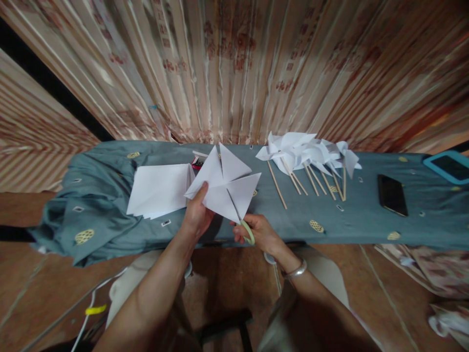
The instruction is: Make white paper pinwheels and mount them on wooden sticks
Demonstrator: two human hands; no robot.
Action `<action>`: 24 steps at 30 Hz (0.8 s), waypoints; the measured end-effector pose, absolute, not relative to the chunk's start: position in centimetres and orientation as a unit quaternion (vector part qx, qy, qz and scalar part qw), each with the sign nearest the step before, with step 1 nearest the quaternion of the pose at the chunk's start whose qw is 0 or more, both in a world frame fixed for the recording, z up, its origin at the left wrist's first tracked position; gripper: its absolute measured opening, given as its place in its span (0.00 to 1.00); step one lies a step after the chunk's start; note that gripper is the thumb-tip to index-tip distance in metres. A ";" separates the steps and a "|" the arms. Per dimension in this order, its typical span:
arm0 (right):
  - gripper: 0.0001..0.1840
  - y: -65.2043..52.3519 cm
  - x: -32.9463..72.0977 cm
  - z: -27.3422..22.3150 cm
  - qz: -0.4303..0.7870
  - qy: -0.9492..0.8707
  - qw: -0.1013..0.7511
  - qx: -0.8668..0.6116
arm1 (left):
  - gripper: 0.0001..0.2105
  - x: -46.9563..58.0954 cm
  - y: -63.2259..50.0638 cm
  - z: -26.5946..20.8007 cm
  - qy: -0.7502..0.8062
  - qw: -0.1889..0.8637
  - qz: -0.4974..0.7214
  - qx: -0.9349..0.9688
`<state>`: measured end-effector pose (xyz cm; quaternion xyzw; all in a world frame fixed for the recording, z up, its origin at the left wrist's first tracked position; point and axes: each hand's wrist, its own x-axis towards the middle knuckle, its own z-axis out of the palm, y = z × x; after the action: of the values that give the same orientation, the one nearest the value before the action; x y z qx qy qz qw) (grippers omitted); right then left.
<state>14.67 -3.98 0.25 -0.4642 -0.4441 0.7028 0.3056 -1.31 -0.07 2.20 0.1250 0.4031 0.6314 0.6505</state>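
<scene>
My left hand (199, 213) grips a white paper square (216, 192) by its left side, thumb on top. Slits run from several of its corners toward the centre. In my right hand (258, 231) is a pair of scissors (248, 232) with pale green handles, its blades at the slit on the paper's lower right edge. Most of the blades are hidden by the paper and fingers. Left of the held square lies a stack of white paper (159, 189). Behind it, partly covered, sits a small red box (198, 162) with dark contents.
Several white paper pinwheels (293, 150) on wooden sticks (277, 185) lie at the back right of the cloth-covered table (234, 234). Farther right are a black phone (392, 194) and a blue-framed device (449, 166). A pleated curtain (242, 73) hangs behind.
</scene>
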 end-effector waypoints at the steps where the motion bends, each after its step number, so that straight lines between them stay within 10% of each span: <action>1: 0.24 -4.0 14.7 0.3 0.704 -0.444 0.306 -0.463 | 0.12 -1.3 -0.1 2.2 0.404 0.650 0.632 0.124; 24: 0.26 -4.1 15.5 0.7 0.707 -0.497 0.253 -0.434 | 0.13 -1.2 0.1 2.1 0.399 0.654 0.632 0.114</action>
<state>15.51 -4.15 0.72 -0.4344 -0.4975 0.7071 0.2527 -1.24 0.10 2.09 0.1138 0.3990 0.6321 0.6544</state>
